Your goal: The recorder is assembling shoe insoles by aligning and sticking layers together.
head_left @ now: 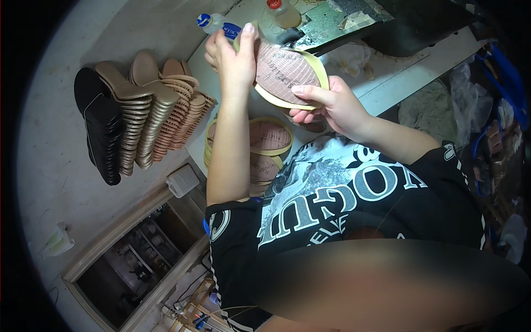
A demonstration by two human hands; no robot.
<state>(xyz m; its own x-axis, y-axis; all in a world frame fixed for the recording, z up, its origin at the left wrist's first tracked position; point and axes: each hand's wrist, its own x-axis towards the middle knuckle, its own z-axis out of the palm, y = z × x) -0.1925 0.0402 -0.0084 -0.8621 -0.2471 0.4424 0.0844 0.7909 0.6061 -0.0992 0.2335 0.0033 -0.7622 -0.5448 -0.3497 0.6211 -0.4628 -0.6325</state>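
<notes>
Between my two hands is a shoe insole (281,74) with a brown, grid-lined face, dark stamped marks and a yellow border. My left hand (232,58) is closed on its far left end, the thumb lying along the edge. At the near right end, my right hand (338,106) pinches it, thumb on the brown face and fingers underneath. Below my left forearm, more yellow-edged insoles (270,136) lie in a pile on the table, partly hidden by that arm and my shirt.
Bundled stacks of black soles (99,124), gold soles (134,108) and tan soles (185,110) stand at the left. A red-capped bottle (285,15), a blue-and-white-capped bottle (212,23) and a dark green board (337,30) are at the back. Clear plastic bags (470,99) hang right.
</notes>
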